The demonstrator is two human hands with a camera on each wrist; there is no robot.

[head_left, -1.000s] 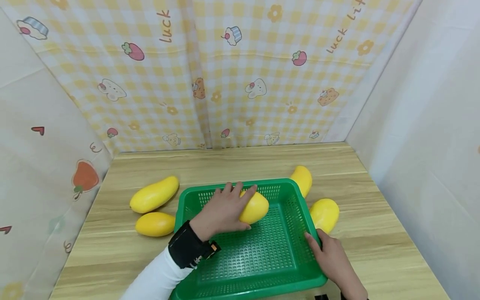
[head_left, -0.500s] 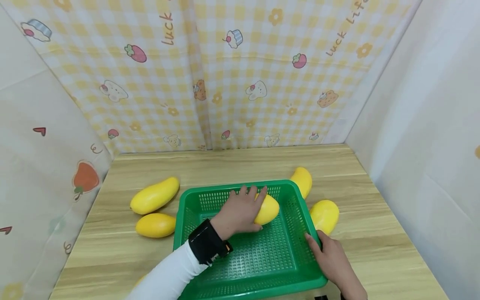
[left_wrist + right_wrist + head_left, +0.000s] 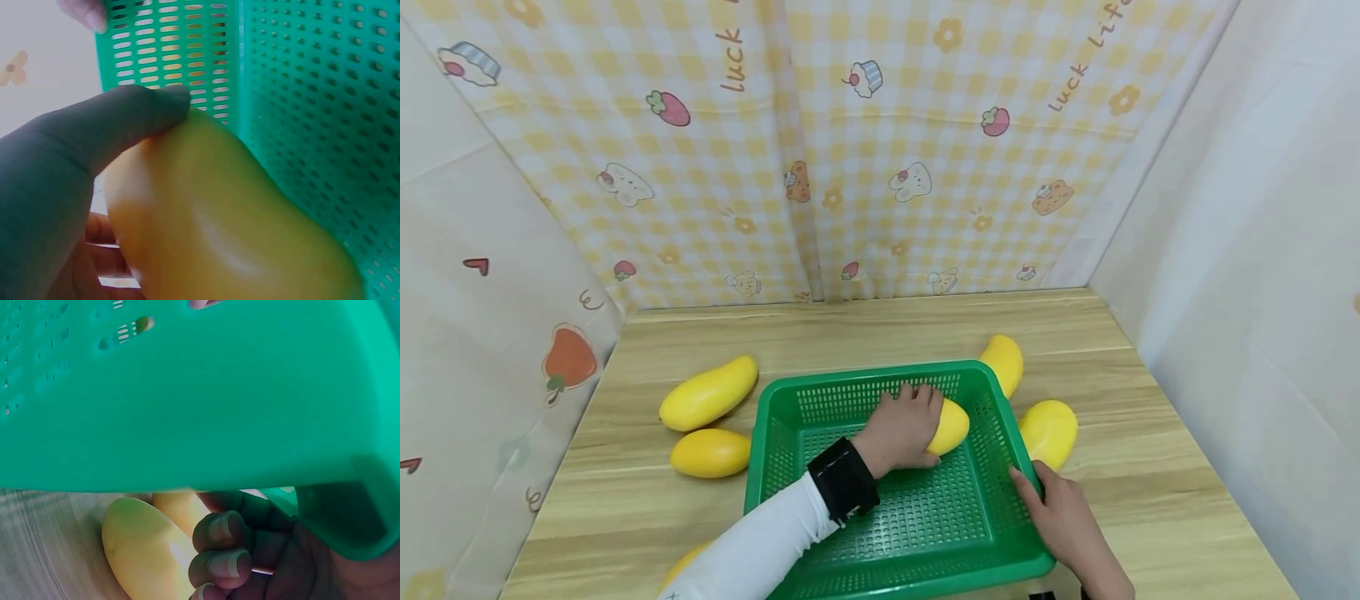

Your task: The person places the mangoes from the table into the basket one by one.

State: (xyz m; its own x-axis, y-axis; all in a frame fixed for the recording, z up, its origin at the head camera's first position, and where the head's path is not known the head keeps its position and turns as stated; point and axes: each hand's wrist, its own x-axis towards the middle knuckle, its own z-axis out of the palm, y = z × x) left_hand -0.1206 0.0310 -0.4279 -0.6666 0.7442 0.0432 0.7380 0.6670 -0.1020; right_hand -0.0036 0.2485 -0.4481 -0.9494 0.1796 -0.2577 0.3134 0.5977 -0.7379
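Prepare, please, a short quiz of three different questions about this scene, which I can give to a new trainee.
1. Multiple choice. What does the left hand hold? A) the basket's rim B) a yellow fruit inside the green basket C) nothing
2. True or false. The right hand grips the left side of the basket.
3. Fill in. In the head view, ___ loose fruits show on the table to the right of the basket.

Key: 1. B. 2. False; it grips the right side. 3. Two.
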